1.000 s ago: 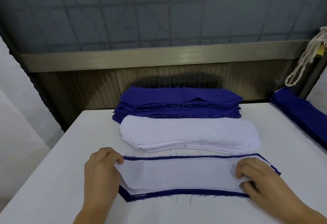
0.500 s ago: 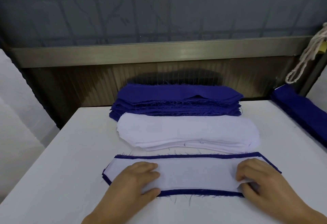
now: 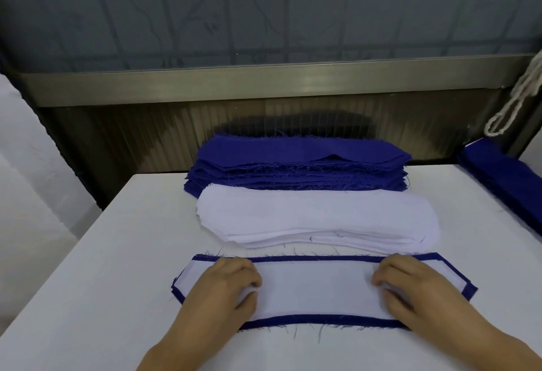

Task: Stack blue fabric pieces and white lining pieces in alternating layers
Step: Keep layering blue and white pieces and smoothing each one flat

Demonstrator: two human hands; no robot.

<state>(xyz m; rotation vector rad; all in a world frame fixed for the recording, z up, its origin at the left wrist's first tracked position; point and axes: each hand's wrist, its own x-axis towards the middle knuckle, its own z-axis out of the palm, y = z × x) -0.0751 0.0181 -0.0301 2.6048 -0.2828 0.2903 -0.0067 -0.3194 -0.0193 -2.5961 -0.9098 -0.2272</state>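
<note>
A white lining piece (image 3: pixel 318 291) lies flat on a blue fabric piece (image 3: pixel 319 318) near the table's front, the blue showing as a thin border all round. My left hand (image 3: pixel 225 288) rests on the lining's left part and my right hand (image 3: pixel 410 285) on its right part, fingers bent and pressing down. Behind them lies a pile of white lining pieces (image 3: pixel 316 218), and behind that a taller pile of blue fabric pieces (image 3: pixel 299 162).
The white table (image 3: pixel 111 268) ends at a dark wall panel with a metal rail (image 3: pixel 264 83) behind the piles. Another stack of blue fabric (image 3: pixel 504 177) lies at the right edge. A white rope (image 3: pixel 516 101) hangs at the upper right.
My left hand slid from the lining's left end inward, flattening that end onto the blue piece. My right hand shifted inward from the right end.
</note>
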